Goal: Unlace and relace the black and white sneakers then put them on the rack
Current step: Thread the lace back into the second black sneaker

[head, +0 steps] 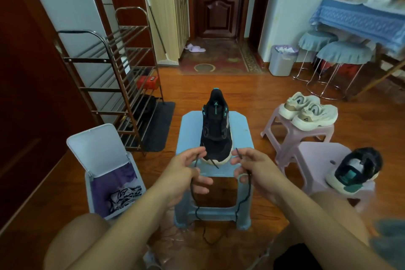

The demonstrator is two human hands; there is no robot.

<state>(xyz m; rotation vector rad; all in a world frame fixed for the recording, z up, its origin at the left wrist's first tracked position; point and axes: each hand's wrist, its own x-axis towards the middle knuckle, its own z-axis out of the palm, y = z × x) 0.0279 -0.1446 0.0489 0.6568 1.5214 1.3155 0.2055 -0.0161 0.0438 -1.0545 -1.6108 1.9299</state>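
A black sneaker (215,129) with a white sole and teal accents stands on a blue plastic stool (240,131), toe toward me, with no lace in its eyelets. A black lace (243,199) hangs in a loop below the stool's front edge. My left hand (186,173) pinches one end of the lace just left of the toe. My right hand (252,169) pinches the other end just right of the toe. The second black and white sneaker (355,171) lies on a pink stool (315,160) at the right. A metal shoe rack (114,76) stands at the left.
A pair of cream sneakers (309,110) sits on another pink stool (291,131) behind. An open white bin (103,166) with purple liner stands left of the blue stool. A dark mat (157,125) lies by the rack. Covered round stools (341,55) and a grey wastebasket (281,60) stand further back.
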